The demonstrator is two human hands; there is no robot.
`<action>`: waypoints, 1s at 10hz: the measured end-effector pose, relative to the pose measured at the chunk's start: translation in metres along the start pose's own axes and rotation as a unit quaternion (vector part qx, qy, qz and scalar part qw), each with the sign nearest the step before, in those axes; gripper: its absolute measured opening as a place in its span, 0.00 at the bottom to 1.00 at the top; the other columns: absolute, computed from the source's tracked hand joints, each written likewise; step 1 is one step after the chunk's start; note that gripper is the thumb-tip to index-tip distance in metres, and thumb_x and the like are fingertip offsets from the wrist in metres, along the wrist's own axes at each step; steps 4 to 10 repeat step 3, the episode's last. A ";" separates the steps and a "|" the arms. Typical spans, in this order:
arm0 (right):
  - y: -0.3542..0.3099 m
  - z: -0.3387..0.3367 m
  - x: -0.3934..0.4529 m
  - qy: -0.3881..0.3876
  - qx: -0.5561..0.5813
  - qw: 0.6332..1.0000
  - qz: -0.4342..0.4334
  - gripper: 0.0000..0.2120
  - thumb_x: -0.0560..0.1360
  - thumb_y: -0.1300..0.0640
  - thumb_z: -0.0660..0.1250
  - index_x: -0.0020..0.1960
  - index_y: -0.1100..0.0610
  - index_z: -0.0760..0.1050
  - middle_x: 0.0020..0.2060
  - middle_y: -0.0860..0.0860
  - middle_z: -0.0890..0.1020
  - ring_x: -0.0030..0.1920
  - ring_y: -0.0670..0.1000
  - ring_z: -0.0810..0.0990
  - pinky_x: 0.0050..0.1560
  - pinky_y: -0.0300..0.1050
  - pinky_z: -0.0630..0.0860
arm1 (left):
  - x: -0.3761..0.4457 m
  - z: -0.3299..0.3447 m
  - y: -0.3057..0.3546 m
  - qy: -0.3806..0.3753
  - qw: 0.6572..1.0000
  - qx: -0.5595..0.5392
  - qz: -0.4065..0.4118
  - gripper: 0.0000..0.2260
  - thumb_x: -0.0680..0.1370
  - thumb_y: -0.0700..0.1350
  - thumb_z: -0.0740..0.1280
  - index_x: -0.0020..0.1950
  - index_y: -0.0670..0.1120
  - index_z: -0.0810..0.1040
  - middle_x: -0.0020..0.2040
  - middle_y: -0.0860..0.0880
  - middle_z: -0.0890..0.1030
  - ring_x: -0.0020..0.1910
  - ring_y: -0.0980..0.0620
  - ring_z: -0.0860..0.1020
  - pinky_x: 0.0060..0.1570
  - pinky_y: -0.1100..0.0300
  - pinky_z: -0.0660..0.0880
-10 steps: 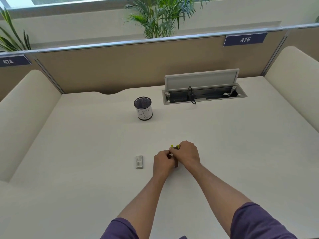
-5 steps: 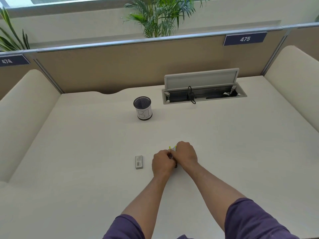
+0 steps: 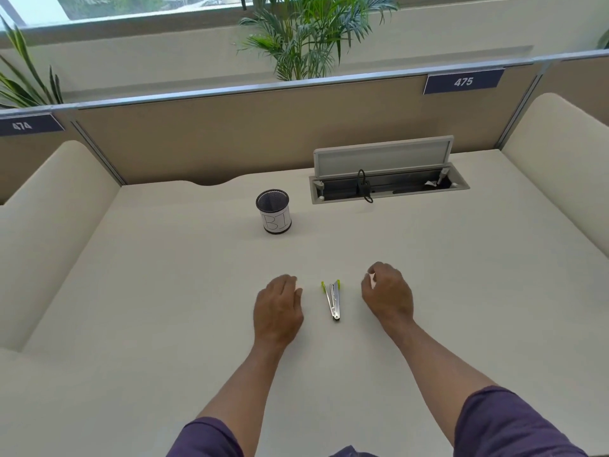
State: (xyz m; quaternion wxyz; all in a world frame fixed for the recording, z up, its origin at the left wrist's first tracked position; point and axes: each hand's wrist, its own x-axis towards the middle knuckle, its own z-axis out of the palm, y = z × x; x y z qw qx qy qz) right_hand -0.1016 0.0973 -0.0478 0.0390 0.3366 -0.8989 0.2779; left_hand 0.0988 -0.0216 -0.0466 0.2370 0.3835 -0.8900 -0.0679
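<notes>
Desk sign "475" (image 3: 463, 81), cup lbl "BI" (image 3: 274, 212), stapler (image 3: 333, 300)

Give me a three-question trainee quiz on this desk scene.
1. True or false: the left hand grips the stapler.
2. What is written on the label of the mesh pen cup?
3. Where does the stapler lie? A) inside the mesh pen cup; B) on the desk, between the left hand and the right hand; C) in the cable hatch.

Key: 1. False, neither hand touches it. 2. B1. 3. B.
</notes>
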 end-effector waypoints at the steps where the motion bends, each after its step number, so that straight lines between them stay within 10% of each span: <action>1: 0.026 -0.003 -0.001 0.051 -0.043 0.994 -0.086 0.19 0.72 0.62 0.73 0.63 0.63 0.80 0.58 0.59 0.84 0.57 0.62 0.84 0.53 0.54 0.80 | -0.004 -0.005 -0.021 -0.029 0.999 0.041 -0.018 0.24 0.80 0.46 0.66 0.75 0.40 0.71 0.75 0.43 0.72 0.75 0.45 0.69 0.67 0.48 0.72; 3: 0.055 -0.007 -0.019 -0.004 -0.092 0.987 -0.134 0.33 0.81 0.48 0.56 0.82 0.61 0.55 0.82 0.56 0.58 0.81 0.55 0.57 0.80 0.53 0.56 | -0.014 -0.013 -0.043 -0.025 0.997 0.064 -0.015 0.30 0.82 0.54 0.53 0.82 0.42 0.55 0.83 0.47 0.55 0.82 0.50 0.55 0.78 0.51 0.56; 10: 0.055 -0.007 -0.019 -0.004 -0.092 0.987 -0.134 0.33 0.81 0.48 0.56 0.82 0.61 0.55 0.82 0.56 0.58 0.81 0.55 0.57 0.80 0.53 0.56 | -0.014 -0.013 -0.043 -0.025 0.997 0.064 -0.015 0.30 0.82 0.54 0.53 0.82 0.42 0.55 0.83 0.47 0.55 0.82 0.50 0.55 0.78 0.51 0.56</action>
